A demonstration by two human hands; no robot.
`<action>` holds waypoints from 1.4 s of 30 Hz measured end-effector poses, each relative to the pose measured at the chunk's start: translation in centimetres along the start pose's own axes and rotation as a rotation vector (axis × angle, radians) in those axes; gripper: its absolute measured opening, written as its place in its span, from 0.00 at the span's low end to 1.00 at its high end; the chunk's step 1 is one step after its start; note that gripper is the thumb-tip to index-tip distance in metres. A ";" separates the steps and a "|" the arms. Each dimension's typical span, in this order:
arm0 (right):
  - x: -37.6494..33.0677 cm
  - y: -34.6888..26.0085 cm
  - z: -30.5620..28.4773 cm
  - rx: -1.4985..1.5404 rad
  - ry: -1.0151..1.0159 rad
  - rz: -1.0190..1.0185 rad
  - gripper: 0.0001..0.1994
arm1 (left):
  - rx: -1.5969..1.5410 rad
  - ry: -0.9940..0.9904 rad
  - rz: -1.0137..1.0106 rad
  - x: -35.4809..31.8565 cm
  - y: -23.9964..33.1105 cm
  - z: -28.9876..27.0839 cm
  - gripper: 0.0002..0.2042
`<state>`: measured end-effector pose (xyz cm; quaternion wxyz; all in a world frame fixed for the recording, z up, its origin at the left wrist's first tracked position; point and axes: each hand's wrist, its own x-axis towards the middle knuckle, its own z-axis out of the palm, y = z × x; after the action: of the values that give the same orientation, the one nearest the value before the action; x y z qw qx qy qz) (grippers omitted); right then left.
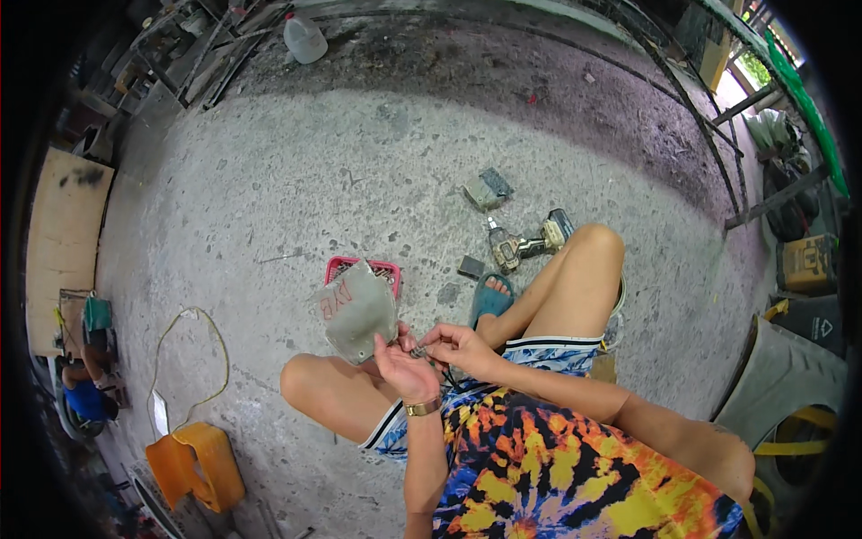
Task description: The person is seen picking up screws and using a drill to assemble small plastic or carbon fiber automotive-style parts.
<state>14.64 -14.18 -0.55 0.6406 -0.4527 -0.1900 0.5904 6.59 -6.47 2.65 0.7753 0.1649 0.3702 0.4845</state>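
Currently left hand (406,370) grips grey cover (358,310); right hand (453,346) pinches small metal part (418,352), likely lost on concrete floor (359,180) if dropped

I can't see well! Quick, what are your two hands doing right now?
Left hand: closed, holding the grey cover.
Right hand: fingers pinched on a small part; what it is cannot be told.

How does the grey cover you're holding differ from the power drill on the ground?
The grey cover is flat, shield-shaped and held up in the left hand; the power drill is bulky, pistol-shaped and lies on its side on the concrete, beyond the knee, untouched. The cover has red markings; the drill has none that show.
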 end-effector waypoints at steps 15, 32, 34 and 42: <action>-0.1 -0.6 0.6 -0.191 0.056 -0.126 0.07 | 0.019 0.034 -0.028 0.3 0.4 -0.3 0.14; -0.7 -2.2 0.8 -0.525 -0.068 -0.120 0.08 | -0.105 0.010 -0.121 0.5 1.0 -1.2 0.14; -0.3 -1.0 0.2 -0.467 -0.076 -0.166 0.08 | -0.151 -0.012 -0.182 0.8 0.8 -2.2 0.14; -0.9 -3.8 1.1 -0.712 -0.097 -0.020 0.10 | -0.536 -0.082 -0.362 1.3 0.9 -2.6 0.15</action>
<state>15.75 -14.19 3.33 0.4387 -0.6170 -0.4184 0.5018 4.43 -5.22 0.90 0.8790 -0.0944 0.2212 0.4118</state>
